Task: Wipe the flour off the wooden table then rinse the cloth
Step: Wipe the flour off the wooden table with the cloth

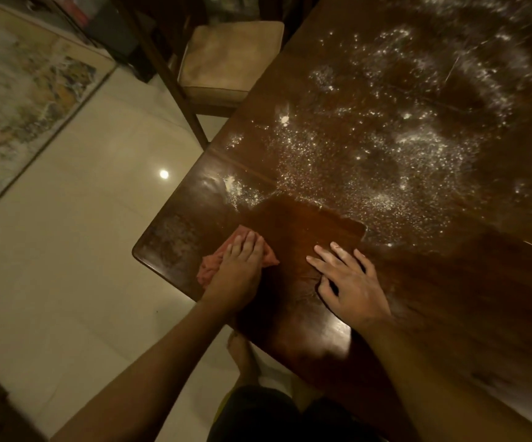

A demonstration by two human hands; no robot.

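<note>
Though a lower-centre patch is wiped, flour (386,138) covers the table (456,282) at upper right, the left hand (242,269) presses the cloth (208,270) there flat-fingered, the right hand (349,280) rests spread, rinsing not begun

Likely a home dining room: wooden table (418,282), cushioned chair (229,59), tiled floor (82,234).

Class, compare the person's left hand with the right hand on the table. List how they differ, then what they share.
The left hand presses on the pink cloth; the right hand rests on the bare wooden table. The left hand's fingers lie close together; the right hand's are spread. The left hand sits near the table's corner; the right hand lies further in. Both are palm down with straight fingers.
</note>
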